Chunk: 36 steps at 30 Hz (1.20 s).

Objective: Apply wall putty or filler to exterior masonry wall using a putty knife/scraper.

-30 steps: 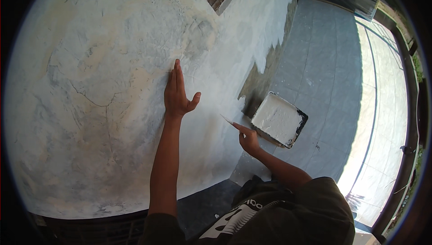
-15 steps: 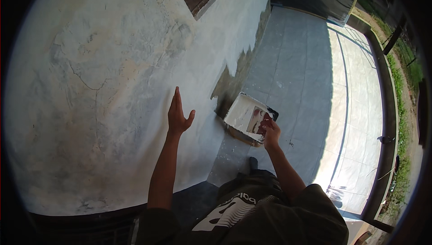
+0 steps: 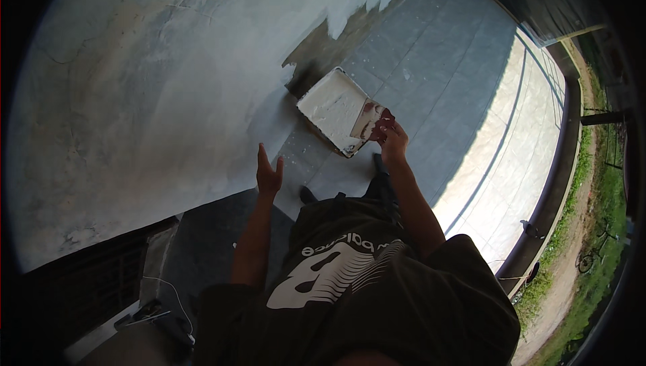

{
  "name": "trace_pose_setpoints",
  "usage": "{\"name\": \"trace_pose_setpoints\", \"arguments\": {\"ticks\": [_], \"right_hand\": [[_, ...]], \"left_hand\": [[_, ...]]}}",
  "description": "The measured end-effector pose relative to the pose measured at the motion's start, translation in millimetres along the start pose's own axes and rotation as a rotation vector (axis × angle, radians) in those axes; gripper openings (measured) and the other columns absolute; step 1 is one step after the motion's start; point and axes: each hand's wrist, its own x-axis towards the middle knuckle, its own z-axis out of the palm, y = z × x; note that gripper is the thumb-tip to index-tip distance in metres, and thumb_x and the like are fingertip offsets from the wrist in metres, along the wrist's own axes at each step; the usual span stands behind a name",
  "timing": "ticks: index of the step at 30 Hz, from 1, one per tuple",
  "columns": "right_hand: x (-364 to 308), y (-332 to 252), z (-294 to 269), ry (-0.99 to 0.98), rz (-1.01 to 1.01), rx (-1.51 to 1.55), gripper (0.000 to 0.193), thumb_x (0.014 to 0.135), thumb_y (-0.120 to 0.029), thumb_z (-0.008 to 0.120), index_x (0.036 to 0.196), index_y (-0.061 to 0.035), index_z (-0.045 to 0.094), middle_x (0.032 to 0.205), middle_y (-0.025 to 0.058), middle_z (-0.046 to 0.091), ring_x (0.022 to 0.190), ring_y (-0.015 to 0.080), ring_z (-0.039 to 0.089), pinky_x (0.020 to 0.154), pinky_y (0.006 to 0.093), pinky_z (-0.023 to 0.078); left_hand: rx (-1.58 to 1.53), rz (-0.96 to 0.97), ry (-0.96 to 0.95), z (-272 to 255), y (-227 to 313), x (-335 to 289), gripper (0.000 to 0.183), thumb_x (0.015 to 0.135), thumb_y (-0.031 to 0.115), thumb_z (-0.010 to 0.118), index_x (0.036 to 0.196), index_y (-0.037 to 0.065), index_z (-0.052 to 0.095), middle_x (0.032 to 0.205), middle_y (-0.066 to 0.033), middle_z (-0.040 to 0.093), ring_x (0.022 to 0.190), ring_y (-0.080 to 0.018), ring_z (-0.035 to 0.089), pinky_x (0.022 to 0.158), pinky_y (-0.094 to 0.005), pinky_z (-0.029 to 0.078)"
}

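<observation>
My right hand [image 3: 395, 142] grips the dark red handle of a wide putty knife [image 3: 369, 118]. Its broad flat blade, smeared with white, is at the right side of a rectangular tray [image 3: 301, 107]. Thick white paste [image 3: 331, 100] coats the inside of this tray, which is beside the foot of the wall. My left hand [image 3: 269, 177] is open and holds nothing, its fingers stretched upward and the thumb apart. It appears in front of the wall's lower edge; whether it touches the wall I cannot tell.
A patchy whitish wall [image 3: 168, 90] fills the left, with a bare grey-brown strip [image 3: 330, 46] along its foot. Grey floor tiles [image 3: 437, 63] are spotted with white drops. A low ledge [image 3: 568, 137] borders the sunlit right side. A pale cable [image 3: 176, 292] hangs at lower left.
The view has turned, so the tray appears higher and farther left. My left hand shows lower, near the wall's bottom edge. My right hand keeps hold of the putty knife, its blade now angled differently.
</observation>
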Motion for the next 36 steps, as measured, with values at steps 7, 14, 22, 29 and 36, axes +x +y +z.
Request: {"name": "trace_pose_setpoints", "arguments": {"ticks": [7,14,22,29,36], "right_hand": [[64,-31,-35,-0.105,0.33,-0.269,0.037,0.094,-0.002,0.055,0.13,-0.0051,0.049,0.117,0.0129,0.061,0.101,0.0258,0.064,0.081,0.0433,0.059],[125,-57,-60,-0.297,0.41,-0.451,0.046,0.092,-0.004,0.06,0.134,-0.0059,0.041,0.116,0.0132,0.06,0.099,0.0262,0.066,0.081,0.0407,0.06],[173,7,-37,-0.468,0.469,-0.673,0.035,0.087,0.001,0.063,0.12,-0.001,0.054,0.104,0.0092,0.065,0.089,0.0182,0.067,0.075,0.034,0.059],[229,111,-29,-0.558,0.245,-0.922,0.034,0.087,0.003,0.06,0.12,-0.0017,0.056,0.103,0.0093,0.066,0.087,0.0183,0.066,0.072,0.0324,0.057],[282,165,-19,-0.379,-0.338,-1.152,0.036,0.077,-0.007,0.066,0.112,0.0001,0.061,0.101,0.0199,0.068,0.092,0.0377,0.067,0.084,0.0443,0.052]], "left_hand": [[0.019,-0.614,0.096,74,-14,-97,0.079,0.099,0.045,0.052,0.149,-0.01,0.025,0.151,-0.0295,0.034,0.141,-0.0397,0.034,0.116,-0.0432,0.028],[-0.096,-0.603,0.124,120,61,-118,0.066,0.099,0.035,0.056,0.147,-0.005,0.034,0.146,-0.0272,0.043,0.136,-0.0389,0.042,0.112,-0.0418,0.034],[-0.156,-0.825,-0.053,174,81,-151,0.065,0.098,0.037,0.056,0.145,-0.004,0.038,0.144,-0.0258,0.047,0.135,-0.0378,0.045,0.111,-0.0416,0.036],[-0.195,-0.772,-0.113,215,62,-113,0.066,0.098,0.039,0.055,0.146,-0.003,0.038,0.144,-0.0242,0.047,0.134,-0.036,0.046,0.111,-0.0405,0.036],[-0.321,-0.698,-0.073,251,34,-47,0.069,0.098,0.04,0.054,0.148,-0.002,0.034,0.15,-0.0234,0.041,0.14,-0.0339,0.039,0.115,-0.0385,0.031]]}}
